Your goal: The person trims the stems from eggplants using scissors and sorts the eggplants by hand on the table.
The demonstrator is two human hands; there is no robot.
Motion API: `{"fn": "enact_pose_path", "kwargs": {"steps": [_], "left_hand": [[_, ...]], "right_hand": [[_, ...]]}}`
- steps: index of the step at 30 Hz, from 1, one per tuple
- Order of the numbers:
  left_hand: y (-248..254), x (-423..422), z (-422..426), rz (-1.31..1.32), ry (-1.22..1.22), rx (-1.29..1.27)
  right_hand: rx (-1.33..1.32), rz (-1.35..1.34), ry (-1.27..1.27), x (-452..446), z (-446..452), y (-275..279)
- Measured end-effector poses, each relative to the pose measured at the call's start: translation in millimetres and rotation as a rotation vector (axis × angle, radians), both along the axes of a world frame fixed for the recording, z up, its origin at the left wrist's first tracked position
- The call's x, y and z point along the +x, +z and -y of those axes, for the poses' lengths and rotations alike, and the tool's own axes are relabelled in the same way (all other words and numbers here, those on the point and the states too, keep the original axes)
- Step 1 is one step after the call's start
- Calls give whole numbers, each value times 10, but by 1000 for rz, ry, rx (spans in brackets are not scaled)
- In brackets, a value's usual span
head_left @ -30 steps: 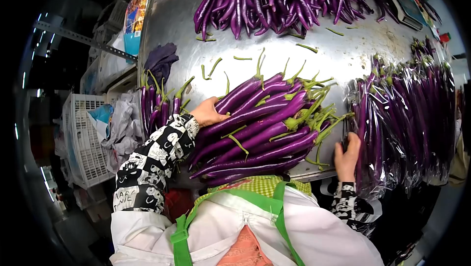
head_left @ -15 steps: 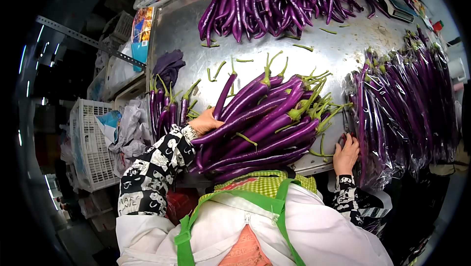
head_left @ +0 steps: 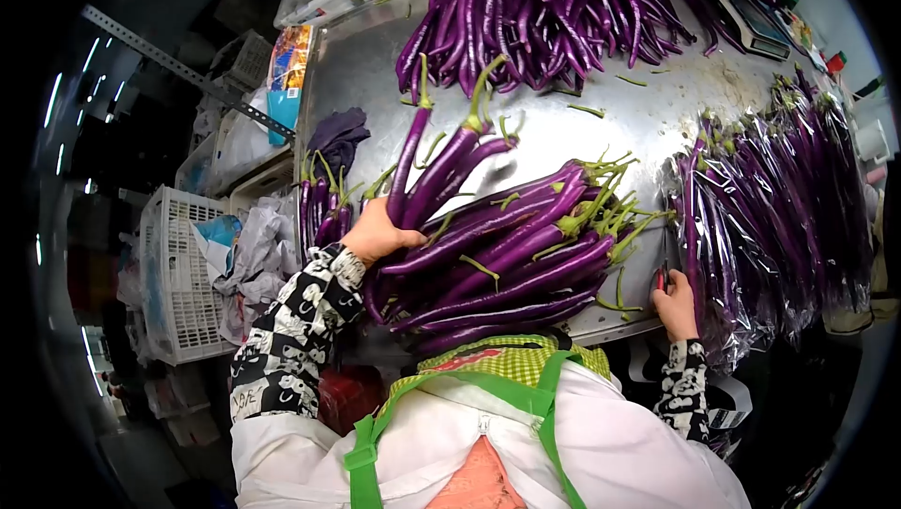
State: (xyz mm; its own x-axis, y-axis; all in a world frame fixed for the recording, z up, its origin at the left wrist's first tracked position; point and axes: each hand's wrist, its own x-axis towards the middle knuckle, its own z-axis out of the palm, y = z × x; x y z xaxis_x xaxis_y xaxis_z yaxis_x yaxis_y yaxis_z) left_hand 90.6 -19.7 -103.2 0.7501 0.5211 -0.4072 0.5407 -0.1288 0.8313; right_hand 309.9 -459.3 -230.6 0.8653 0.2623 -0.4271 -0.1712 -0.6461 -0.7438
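Observation:
My left hand [head_left: 380, 232] is closed round the lower ends of a few long purple eggplants [head_left: 447, 169], whose green stems point away from me. Below and right of it lies a large pile of eggplants [head_left: 497, 265], stems toward the right. At the table's front edge, my right hand [head_left: 675, 306] grips a red-handled tool [head_left: 661, 280] with a thin blade. Whether it is a knife or scissors I cannot tell. Just right of that hand stand eggplants bagged in clear plastic [head_left: 760, 227].
Another eggplant heap [head_left: 535, 16] covers the far side of the metal table [head_left: 366, 68]. Cut stem pieces [head_left: 587, 110] are scattered about. A dark cloth [head_left: 338, 138] and a smaller eggplant group [head_left: 324, 209] lie left. White basket [head_left: 183, 274] stands beside the table. People's arms show at the far edge.
My left hand has separated a few eggplants from the pile and swung their stems up and left. My right hand has shifted slightly right and down, with the red handle now showing.

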Motion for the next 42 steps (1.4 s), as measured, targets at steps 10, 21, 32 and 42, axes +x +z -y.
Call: {"fn": "enact_pose_path", "kwargs": {"steps": [10,21,32,42], "left_hand": [[720,-669,-129,166,101,-290],[791,-1446,-36,229,146,-486],[731,-1834,68,280,205,-623],[933,-1750,118,117,68,-398]], "right_hand": [[731,-390,266,-605,-791,1319],[616,-508,872,-528,-1539,1243],[612,-657,930,-539,-1784,1112],[576,-441,1033,-562,-1843,1157]]}}
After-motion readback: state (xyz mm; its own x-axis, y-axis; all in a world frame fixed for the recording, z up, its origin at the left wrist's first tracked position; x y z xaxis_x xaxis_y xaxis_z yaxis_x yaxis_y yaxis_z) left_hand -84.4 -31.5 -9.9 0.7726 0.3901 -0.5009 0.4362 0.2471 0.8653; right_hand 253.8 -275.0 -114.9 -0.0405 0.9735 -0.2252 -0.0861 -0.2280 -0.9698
